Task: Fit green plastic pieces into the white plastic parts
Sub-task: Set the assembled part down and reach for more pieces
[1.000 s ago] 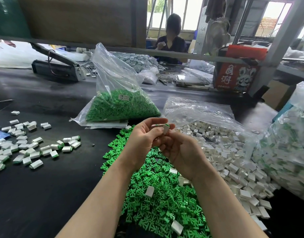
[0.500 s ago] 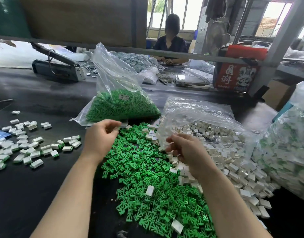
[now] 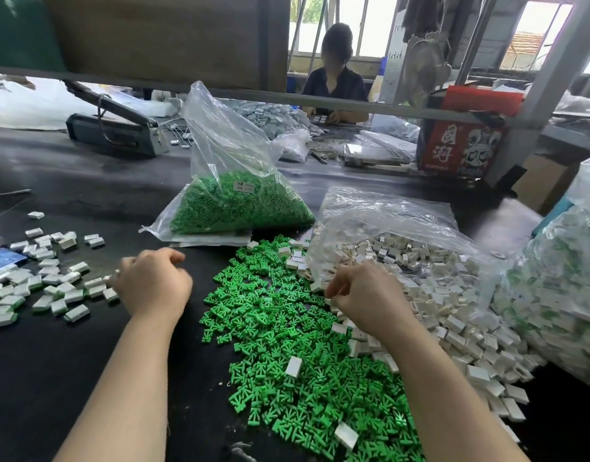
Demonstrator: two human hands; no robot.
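Observation:
Loose green pieces (image 3: 287, 345) lie in a heap on the black table (image 3: 70, 361) between my forearms. White parts (image 3: 453, 311) spill from an open clear bag (image 3: 387, 215) to the right. My right hand (image 3: 363, 291) reaches into the near edge of the white heap, fingertips pinched on a white part. My left hand (image 3: 153, 281) hovers knuckles-up at the right edge of a scatter of assembled white-and-green parts (image 3: 50, 281). Its curled fingers hide whatever lies under them.
A clear bag of green pieces (image 3: 233, 208) stands behind the heap. Another bag of assembled parts (image 3: 560, 295) bulges at the far right. A grey sealing machine (image 3: 113, 131), a red box (image 3: 460, 148) and a seated person (image 3: 335, 85) are across the table.
My hands were together at chest height fitting a part. They have split: the left swung out to the assembled scatter, the right dropped into the white heap.

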